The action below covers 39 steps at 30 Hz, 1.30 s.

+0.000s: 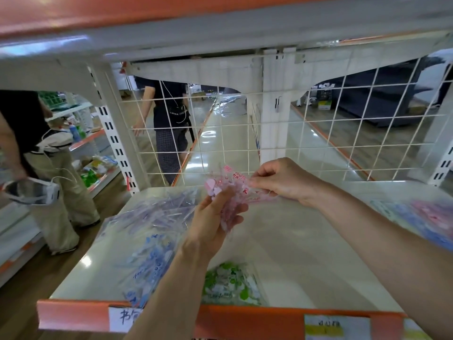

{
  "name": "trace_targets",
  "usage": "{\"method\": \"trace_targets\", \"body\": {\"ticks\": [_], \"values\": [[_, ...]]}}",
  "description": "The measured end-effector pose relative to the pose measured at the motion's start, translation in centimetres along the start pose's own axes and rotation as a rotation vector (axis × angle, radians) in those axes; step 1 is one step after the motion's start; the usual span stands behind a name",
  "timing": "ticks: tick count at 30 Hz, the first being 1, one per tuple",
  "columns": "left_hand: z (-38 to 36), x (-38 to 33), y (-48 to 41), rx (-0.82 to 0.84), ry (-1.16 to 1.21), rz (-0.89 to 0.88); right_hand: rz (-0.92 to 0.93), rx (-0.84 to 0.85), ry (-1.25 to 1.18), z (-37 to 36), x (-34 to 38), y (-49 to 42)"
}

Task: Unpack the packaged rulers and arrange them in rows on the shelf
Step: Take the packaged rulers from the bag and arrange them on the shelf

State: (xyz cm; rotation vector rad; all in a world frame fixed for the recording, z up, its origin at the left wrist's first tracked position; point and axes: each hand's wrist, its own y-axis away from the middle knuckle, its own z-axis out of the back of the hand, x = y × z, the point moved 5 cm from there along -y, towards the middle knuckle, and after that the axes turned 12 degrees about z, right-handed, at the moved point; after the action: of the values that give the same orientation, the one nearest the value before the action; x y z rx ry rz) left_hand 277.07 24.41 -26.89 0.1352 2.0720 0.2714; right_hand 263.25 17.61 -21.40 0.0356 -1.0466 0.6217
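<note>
A white wire grid panel (318,133) stands just beyond the grip (245,186). Through it, beyond and left of the grip, a person in a dark T-shirt and checked shorts (169,119) stands in the aisle. Beyond and right of the grip is a dark blue counter (382,101). Far left of the grip, a person in a black top and beige trousers (56,187) holds a white-cased phone with a white cable (31,191) over the brown wooden floor (24,303). Below the grip to the left is a white handwritten paper label (125,317), and below to the right a white-and-yellow printed label (335,326).
</note>
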Motion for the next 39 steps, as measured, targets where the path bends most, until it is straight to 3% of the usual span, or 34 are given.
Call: {"method": "trace_targets", "body": {"ticks": [7,10,12,16,25,28,31,39], "values": [[0.2,-0.1,0.1,0.01,0.046,-0.012,0.107,-0.127,0.027,0.8,0.9,0.2],[0.4,0.0,-0.1,0.002,0.055,-0.018,0.113,-0.176,-0.076,1.8,1.3,0.3],[0.4,0.0,-0.1,0.001,0.045,-0.018,0.116,-0.137,-0.115,2.5,1.8,0.4],[0.3,0.0,-0.1,0.027,0.038,-0.02,0.174,-0.033,0.086,2.9,2.6,0.2],[0.1,0.0,0.1,0.007,0.018,-0.029,0.243,-0.048,0.232,1.3,1.6,-1.4],[0.6,0.0,0.1,-0.046,0.046,-0.035,0.206,0.062,0.301,0.5,1.3,-1.3],[0.9,-0.1,-0.1,-0.084,0.064,-0.037,0.176,0.224,0.587,-0.5,1.2,-0.9],[1.3,0.1,-0.8,-0.102,0.069,-0.014,0.303,0.279,0.713,-1.3,1.3,-1.6]]}}
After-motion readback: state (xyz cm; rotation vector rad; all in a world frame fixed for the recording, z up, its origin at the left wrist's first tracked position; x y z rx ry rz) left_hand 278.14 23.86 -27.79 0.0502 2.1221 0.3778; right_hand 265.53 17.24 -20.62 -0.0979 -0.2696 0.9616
